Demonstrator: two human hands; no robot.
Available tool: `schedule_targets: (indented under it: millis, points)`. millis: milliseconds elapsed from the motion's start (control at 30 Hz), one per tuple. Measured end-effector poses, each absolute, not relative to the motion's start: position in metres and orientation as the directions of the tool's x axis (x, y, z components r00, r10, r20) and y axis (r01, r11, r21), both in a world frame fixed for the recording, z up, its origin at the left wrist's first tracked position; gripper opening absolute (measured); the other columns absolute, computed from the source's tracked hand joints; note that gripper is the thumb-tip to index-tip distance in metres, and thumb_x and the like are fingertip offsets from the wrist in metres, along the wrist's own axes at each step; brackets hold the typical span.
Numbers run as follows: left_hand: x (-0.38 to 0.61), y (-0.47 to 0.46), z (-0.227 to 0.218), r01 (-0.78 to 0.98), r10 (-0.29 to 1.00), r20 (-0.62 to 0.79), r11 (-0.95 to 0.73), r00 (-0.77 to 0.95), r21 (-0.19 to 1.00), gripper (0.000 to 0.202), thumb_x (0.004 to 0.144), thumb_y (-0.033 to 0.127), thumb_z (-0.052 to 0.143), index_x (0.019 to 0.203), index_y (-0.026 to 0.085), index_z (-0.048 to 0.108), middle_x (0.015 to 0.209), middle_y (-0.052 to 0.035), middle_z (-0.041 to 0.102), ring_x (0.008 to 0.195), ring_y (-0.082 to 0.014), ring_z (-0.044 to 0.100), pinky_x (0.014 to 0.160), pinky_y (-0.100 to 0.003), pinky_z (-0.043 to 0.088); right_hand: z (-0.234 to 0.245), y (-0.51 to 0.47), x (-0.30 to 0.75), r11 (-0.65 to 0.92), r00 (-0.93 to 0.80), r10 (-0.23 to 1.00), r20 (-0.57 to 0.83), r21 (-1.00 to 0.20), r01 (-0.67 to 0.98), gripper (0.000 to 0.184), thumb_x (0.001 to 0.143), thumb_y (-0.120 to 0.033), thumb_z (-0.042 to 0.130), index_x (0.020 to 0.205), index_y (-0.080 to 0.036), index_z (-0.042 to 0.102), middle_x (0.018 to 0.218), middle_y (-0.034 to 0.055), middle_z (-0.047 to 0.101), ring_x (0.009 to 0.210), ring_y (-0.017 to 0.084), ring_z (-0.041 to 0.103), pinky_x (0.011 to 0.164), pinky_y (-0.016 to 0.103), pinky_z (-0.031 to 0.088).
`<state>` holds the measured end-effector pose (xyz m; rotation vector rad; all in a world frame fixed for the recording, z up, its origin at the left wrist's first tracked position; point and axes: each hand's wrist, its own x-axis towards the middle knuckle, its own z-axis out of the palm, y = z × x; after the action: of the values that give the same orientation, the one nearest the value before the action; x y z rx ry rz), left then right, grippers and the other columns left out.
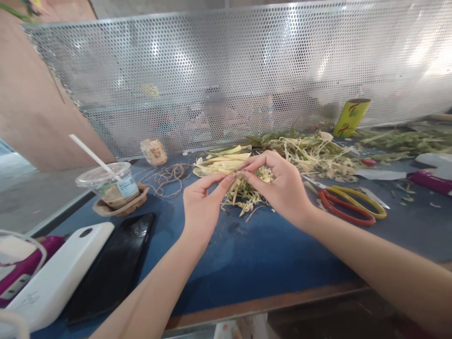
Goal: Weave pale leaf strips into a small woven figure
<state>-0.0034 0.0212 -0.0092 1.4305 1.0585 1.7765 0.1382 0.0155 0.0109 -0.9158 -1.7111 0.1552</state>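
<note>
My left hand (206, 205) and my right hand (277, 188) meet in the middle, the thumb and fingers of each pinched together. Whatever is between their fingertips is too small to make out. Just beneath them lies a small heap of pale yellow-green plant pieces (243, 200). Behind my hands is a bundle of pale leaf strips (221, 160). To the right of my right hand rest scissors (348, 205) with one red and one yellow handle. A loose tangle of brown twine (169, 179) lies left of the strips.
Left are a plastic cup with straw (118, 186) in a cardboard holder, a black phone (115, 263), a white power bank (63, 273) and a purple power strip (24, 268). Behind stand a plant pile (310, 150), a yellow-green tube (351, 117) and a perforated metal panel (226, 61). A purple-handled knife (381, 174) lies right.
</note>
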Motion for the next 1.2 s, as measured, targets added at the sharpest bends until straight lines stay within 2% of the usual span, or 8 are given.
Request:
schedule_targets:
  millis: [233, 367, 500, 633, 767, 933, 1200]
  points:
    - [-0.003, 0.021, -0.010, 0.040, 0.826, 0.528, -0.532, -0.196, 0.846, 0.010, 0.064, 0.026, 0.069, 0.072, 0.020, 0.071, 0.077, -0.0004, 0.070, 0.078, -0.0163, 0.062, 0.079, -0.029, 0.047, 0.015, 0.019, 0.143, 0.643, -0.037, 0.715, 0.698, -0.636, 0.426, 0.002, 0.072, -0.020, 0.060, 0.071, -0.020, 0.061, 0.093, 0.0010, 0.068, 0.092, 0.020, 0.060, 0.087, 0.040, 0.042]
    - [-0.003, 0.019, -0.009, 0.099, 0.834, 0.531, -0.522, -0.149, 0.847, 0.012, 0.065, 0.028, 0.068, 0.073, 0.019, 0.071, 0.079, -0.0017, 0.070, 0.079, -0.0169, 0.061, 0.080, -0.029, 0.046, 0.021, 0.021, 0.146, 0.646, -0.072, 0.732, 0.677, -0.657, 0.389, 0.004, 0.071, -0.019, 0.061, 0.069, -0.020, 0.065, 0.080, -0.0003, 0.070, 0.079, 0.017, 0.064, 0.076, 0.033, 0.049]
    - [-0.002, 0.017, -0.007, 0.077, 0.858, 0.505, -0.499, -0.094, 0.863, 0.011, 0.065, 0.026, 0.069, 0.072, 0.019, 0.072, 0.078, -0.0019, 0.070, 0.079, -0.0167, 0.062, 0.079, -0.029, 0.047, 0.023, 0.019, 0.147, 0.701, -0.116, 0.675, 0.728, -0.585, 0.408, 0.006, 0.069, -0.017, 0.063, 0.070, -0.021, 0.067, 0.073, -0.0018, 0.069, 0.072, 0.016, 0.064, 0.070, 0.030, 0.050]
    - [-0.001, 0.016, -0.007, 0.043, 0.868, 0.490, -0.488, -0.072, 0.871, 0.009, 0.063, 0.025, 0.070, 0.071, 0.020, 0.072, 0.074, -0.0008, 0.070, 0.074, -0.0154, 0.061, 0.077, -0.028, 0.047, 0.022, 0.017, 0.147, 0.721, -0.116, 0.642, 0.758, -0.544, 0.429, 0.016, 0.069, -0.016, 0.064, 0.083, -0.022, 0.068, 0.073, -0.0020, 0.069, 0.070, 0.015, 0.063, 0.069, 0.030, 0.050]
    - [-0.002, 0.018, -0.006, -0.066, 0.899, 0.430, -0.435, -0.083, 0.898, 0.009, 0.062, 0.026, 0.071, 0.069, 0.020, 0.072, 0.074, -0.0006, 0.070, 0.074, -0.0150, 0.062, 0.075, -0.027, 0.047, 0.023, 0.015, 0.149, 0.776, -0.188, 0.562, 0.806, -0.434, 0.457, 0.013, 0.071, -0.015, 0.062, 0.082, -0.021, 0.067, 0.080, -0.0002, 0.069, 0.077, 0.016, 0.063, 0.075, 0.032, 0.049]
    - [-0.002, 0.018, -0.005, -0.130, 0.926, 0.368, -0.376, -0.087, 0.917, 0.011, 0.060, 0.025, 0.073, 0.068, 0.018, 0.071, 0.071, -0.0018, 0.070, 0.072, -0.0153, 0.061, 0.074, -0.028, 0.046, 0.026, 0.014, 0.155, 0.820, -0.333, 0.474, 0.815, -0.271, 0.505, 0.031, 0.071, -0.008, 0.058, 0.098, -0.024, 0.060, 0.085, -0.0021, 0.069, 0.087, 0.017, 0.061, 0.087, 0.038, 0.043]
    - [0.000, 0.017, -0.003, -0.151, 0.953, 0.304, -0.303, -0.019, 0.941, 0.009, 0.059, 0.026, 0.073, 0.062, 0.018, 0.070, 0.064, -0.0002, 0.067, 0.064, -0.0114, 0.057, 0.068, -0.025, 0.044, 0.025, 0.011, 0.159, 0.819, -0.393, 0.419, 0.818, -0.155, 0.552, 0.017, 0.076, -0.012, 0.059, 0.088, -0.024, 0.061, 0.083, 0.0004, 0.068, 0.083, 0.017, 0.060, 0.078, 0.035, 0.047]
